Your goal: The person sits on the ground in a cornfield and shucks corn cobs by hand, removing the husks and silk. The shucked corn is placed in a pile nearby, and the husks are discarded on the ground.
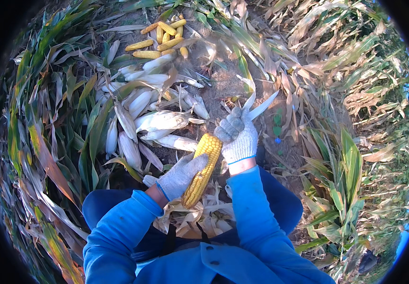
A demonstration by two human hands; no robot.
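Note:
A bare yellow ear of corn (202, 174) lies tilted across my left hand (184, 175), which wears a white knitted glove. My left thumb rests over the kernels, and a small dark blemish shows beside it. My right hand (238, 133), gloved alike, is a fist just beyond the tip of the ear. Pale strips of husk (264, 105) stick out from the far side of that fist. Ears still in their husks (162, 121) are heaped ahead and to the left.
Several bare yellow ears (169, 42) form a loose pile farther ahead on the soil. Torn husks (222, 209) lie between my knees. Cut corn stalks and leaves (59, 117) bank up on the left; dry stalks (332, 71) and a leafy clump (343, 191) are on the right.

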